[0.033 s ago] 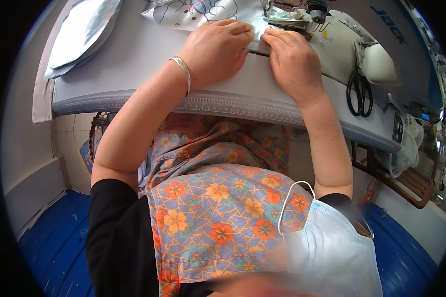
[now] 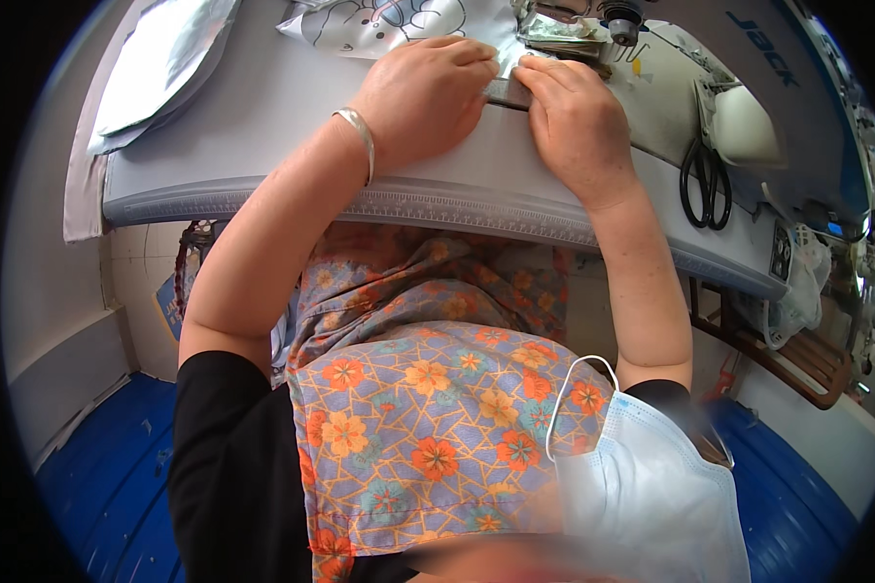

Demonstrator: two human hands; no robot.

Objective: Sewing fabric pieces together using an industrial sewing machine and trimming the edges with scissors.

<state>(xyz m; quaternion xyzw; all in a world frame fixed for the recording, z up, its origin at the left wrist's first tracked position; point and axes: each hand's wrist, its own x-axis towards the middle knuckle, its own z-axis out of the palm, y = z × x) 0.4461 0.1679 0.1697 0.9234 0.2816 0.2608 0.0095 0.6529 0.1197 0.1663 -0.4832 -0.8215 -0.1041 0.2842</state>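
My left hand (image 2: 428,92), with a silver bangle (image 2: 360,136) on its wrist, lies knuckles up on the grey sewing table (image 2: 262,117). Its curled fingertips press down the edge of a white fabric printed with outline drawings (image 2: 379,21). My right hand (image 2: 574,117) rests just to its right. Its fingers hold the same fabric edge, close in front of the sewing machine's presser foot (image 2: 617,19). The two sets of fingertips almost touch. The fabric under my hands is hidden.
Black scissors (image 2: 707,185) lie on the table right of my right hand, beside the white sewing machine body (image 2: 749,107). A silvery-grey fabric piece (image 2: 165,58) lies at the far left. A wooden bench (image 2: 797,360) stands lower right, over a blue floor (image 2: 97,486).
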